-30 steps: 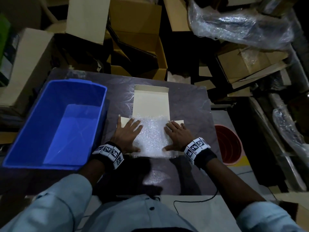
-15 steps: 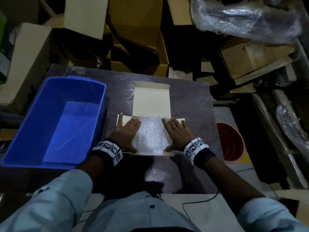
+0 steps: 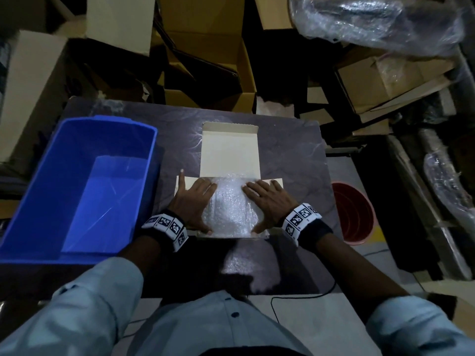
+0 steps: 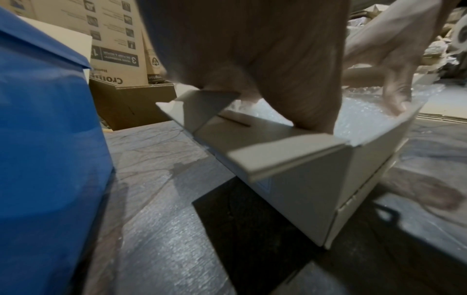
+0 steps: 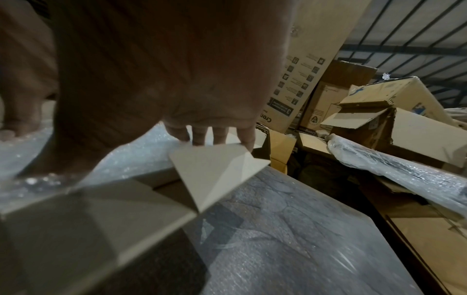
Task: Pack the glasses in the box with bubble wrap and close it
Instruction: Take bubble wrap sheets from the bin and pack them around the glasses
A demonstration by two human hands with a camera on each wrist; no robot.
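A small white cardboard box (image 3: 229,152) stands open on the dark table (image 3: 290,150), its lid laid back away from me. Clear bubble wrap (image 3: 232,209) fills its opening, and no glasses show under it. My left hand (image 3: 192,201) lies flat on the wrap's left edge and the left side flap (image 4: 202,105), fingers straight, little finger spread out. My right hand (image 3: 267,199) presses flat on the wrap's right edge, fingertips over the right side flap (image 5: 217,165). The box's front wall (image 4: 303,191) fills the left wrist view.
A big blue plastic bin (image 3: 77,186) stands on the table left of the box, close to my left wrist. A red bucket (image 3: 352,214) sits on the floor at the right. Cardboard cartons (image 3: 205,60) and wrapped rolls (image 3: 372,24) crowd the floor beyond the table.
Both hands have slid a little outward and forward over the bubble wrap, pushing it down so it sits lower and narrower inside the box. The box stayed in place.
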